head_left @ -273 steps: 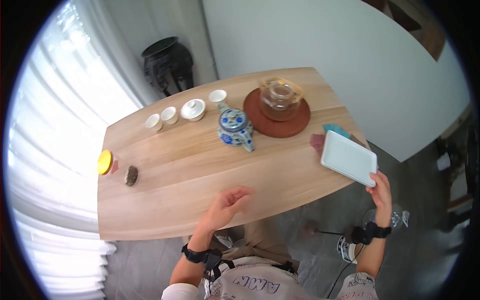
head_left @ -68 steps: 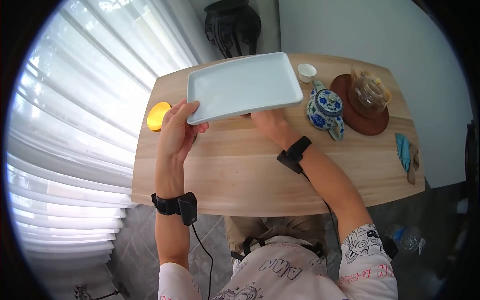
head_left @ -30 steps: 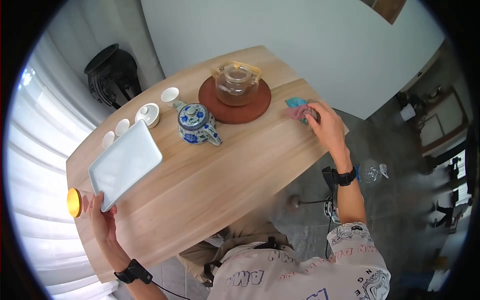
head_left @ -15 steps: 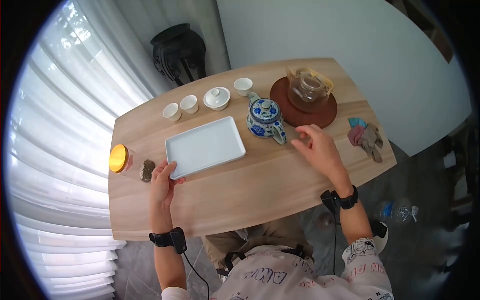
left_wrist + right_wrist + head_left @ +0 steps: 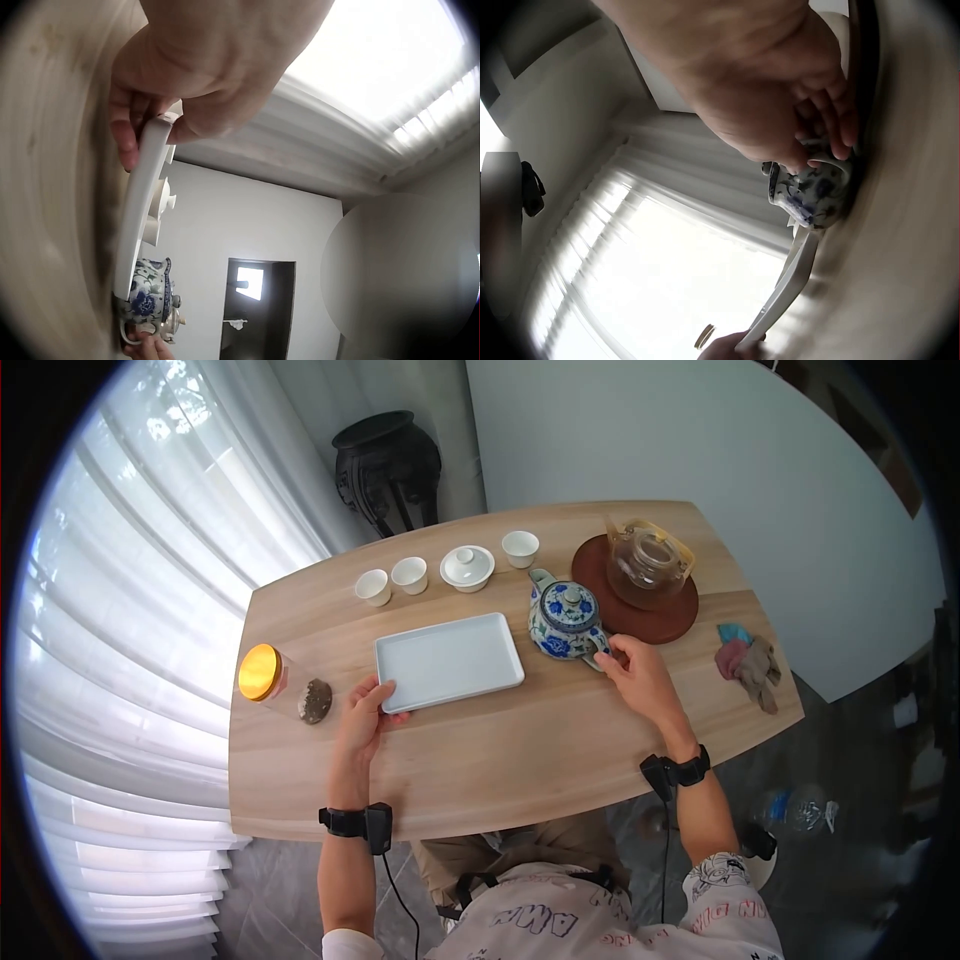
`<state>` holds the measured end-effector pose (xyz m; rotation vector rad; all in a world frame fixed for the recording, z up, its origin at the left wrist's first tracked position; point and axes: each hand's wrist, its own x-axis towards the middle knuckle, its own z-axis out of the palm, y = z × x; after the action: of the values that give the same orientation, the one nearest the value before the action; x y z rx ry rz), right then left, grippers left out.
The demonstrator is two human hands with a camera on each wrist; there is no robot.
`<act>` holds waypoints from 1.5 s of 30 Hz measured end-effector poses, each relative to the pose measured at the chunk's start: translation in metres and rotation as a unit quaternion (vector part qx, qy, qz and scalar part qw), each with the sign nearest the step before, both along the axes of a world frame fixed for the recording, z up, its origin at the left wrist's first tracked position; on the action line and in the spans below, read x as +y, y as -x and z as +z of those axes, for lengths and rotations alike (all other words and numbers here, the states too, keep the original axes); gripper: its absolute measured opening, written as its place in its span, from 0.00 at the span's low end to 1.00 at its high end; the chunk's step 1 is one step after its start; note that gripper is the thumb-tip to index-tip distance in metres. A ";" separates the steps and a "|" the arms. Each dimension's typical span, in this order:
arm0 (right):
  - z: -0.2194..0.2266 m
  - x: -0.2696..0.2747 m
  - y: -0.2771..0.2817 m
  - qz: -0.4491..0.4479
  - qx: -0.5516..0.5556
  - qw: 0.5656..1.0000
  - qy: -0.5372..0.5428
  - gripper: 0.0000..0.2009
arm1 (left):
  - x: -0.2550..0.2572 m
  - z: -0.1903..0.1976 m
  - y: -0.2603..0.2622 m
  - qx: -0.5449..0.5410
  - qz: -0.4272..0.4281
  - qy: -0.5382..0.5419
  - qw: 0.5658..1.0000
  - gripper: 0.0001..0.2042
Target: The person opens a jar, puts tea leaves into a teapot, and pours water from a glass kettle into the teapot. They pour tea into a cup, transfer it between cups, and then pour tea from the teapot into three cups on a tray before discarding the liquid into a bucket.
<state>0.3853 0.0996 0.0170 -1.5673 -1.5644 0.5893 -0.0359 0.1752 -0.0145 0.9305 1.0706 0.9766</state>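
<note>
My left hand (image 5: pixel 361 712) pinches the near left corner of a white rectangular tray (image 5: pixel 450 660), thumb on the rim and fingers beneath. In the left wrist view the tray (image 5: pixel 137 206) shows edge-on, low over the table. A blue-and-white teapot (image 5: pixel 566 622) stands lidded to the tray's right, its handle toward me. At that handle my right hand (image 5: pixel 643 678) has thumb and fingers curled around it. The right wrist view shows the fingertips on the handle of the teapot (image 5: pixel 814 195).
Behind the tray stand white cups (image 5: pixel 409 574) and a lidded bowl (image 5: pixel 467 568). A glass teapot (image 5: pixel 648 568) sits on a brown round board (image 5: pixel 675 622). Crumpled cloths (image 5: pixel 752 665) lie at right. On the left are a yellow-lidded jar (image 5: pixel 261 673) and a dark oval lump (image 5: pixel 315 701).
The tray, earlier in my right hand at the table's right, is now in my left hand near the middle. My right hand has left the cloths and taken the teapot's handle.
</note>
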 end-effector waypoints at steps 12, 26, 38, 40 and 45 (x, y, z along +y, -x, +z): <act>0.008 -0.004 -0.005 0.007 0.008 0.999 0.038 0.13 | 0.019 -0.010 -0.001 -0.005 -0.020 0.007 1.000 0.11; 0.046 -0.046 0.031 -0.026 -0.072 0.997 0.004 0.13 | 0.031 0.010 0.002 0.331 -0.031 -0.073 0.940 0.09; -0.005 -0.001 0.114 0.136 -0.186 0.973 -0.012 0.13 | 0.028 0.013 -0.011 0.390 0.011 -0.112 0.914 0.11; -0.004 0.001 0.114 0.136 -0.183 0.973 -0.022 0.13 | 0.028 0.013 -0.013 0.392 0.017 -0.115 0.913 0.10; 0.021 -0.002 0.102 0.163 -0.141 0.976 -0.013 0.12 | 0.026 0.007 -0.009 0.461 0.022 -0.171 0.871 0.12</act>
<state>0.2834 0.0975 0.0377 -1.4299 -2.0589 0.5346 -0.0268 0.2010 -0.0072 1.7681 1.7409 0.7550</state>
